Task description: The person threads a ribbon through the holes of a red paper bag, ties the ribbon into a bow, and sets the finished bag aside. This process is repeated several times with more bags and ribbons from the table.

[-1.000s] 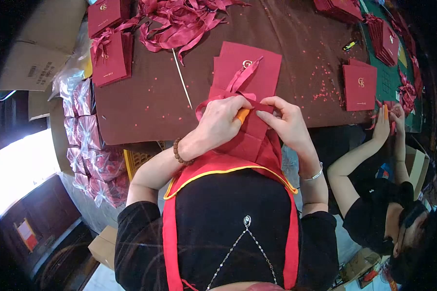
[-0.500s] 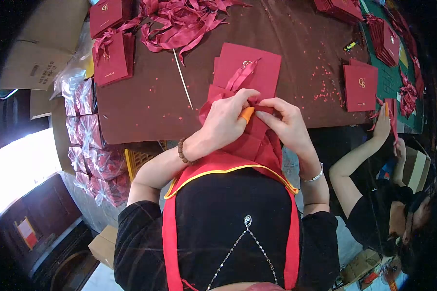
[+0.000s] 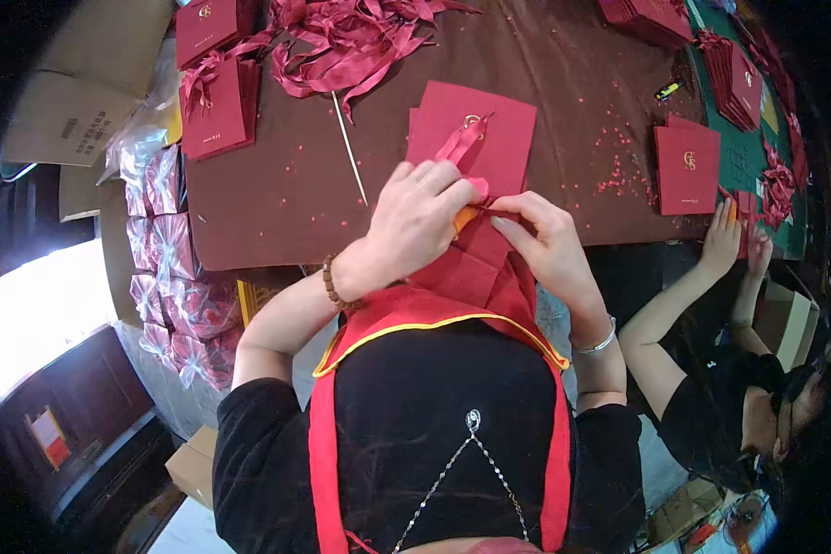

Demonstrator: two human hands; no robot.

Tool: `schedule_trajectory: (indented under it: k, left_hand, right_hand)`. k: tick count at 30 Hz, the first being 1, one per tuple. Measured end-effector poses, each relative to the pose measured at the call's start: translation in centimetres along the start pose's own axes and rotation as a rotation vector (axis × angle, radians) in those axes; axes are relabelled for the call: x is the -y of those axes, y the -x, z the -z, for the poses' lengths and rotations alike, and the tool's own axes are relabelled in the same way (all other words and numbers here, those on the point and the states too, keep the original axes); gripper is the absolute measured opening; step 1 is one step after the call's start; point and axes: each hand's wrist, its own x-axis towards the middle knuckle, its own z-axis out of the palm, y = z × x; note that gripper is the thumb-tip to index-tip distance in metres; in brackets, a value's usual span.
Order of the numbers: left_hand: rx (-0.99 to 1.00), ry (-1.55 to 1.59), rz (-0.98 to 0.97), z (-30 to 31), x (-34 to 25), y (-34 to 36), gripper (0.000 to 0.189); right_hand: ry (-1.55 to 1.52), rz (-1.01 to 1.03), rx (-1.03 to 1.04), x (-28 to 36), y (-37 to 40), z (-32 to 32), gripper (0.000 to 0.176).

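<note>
My left hand [image 3: 415,212] is closed, knuckles up, and a bit of shiny red ribbon [image 3: 479,188] shows at its fingertips. An orange cover [image 3: 464,220] sits on one of its fingers. Thumb and forefinger of my right hand [image 3: 545,235] pinch a thin dark red ribbon end just beside it. Below both hands is a dark red piece [image 3: 466,272], partly hidden, resting over my red apron. Beyond them, flat red paper pieces with a gold logo [image 3: 503,129] lie on the table, a ribbon strip [image 3: 462,138] across the top one.
A heap of red ribbons [image 3: 351,42] and a thin white stick [image 3: 349,148] lie on the brown-covered table [image 3: 277,222]. Red stacks [image 3: 217,111] stand left, another [image 3: 688,166] right. A co-worker's hands [image 3: 722,242] are at the right. Plastic-wrapped packs [image 3: 171,268] are piled left.
My left hand has turned over and shifted slightly left, its knuckles now facing up, and shiny ribbon shows at its fingertips. My right hand stays nearly in place, still pinching.
</note>
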Motion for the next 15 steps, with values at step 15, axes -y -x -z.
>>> schedule_trajectory:
  k: [15]
  left_hand:
    - [0.978,0.564,0.335,3.5,3.1,-6.9,0.029]
  right_hand:
    - [0.26,0.209,-0.101,1.0,0.3,-2.1,0.015]
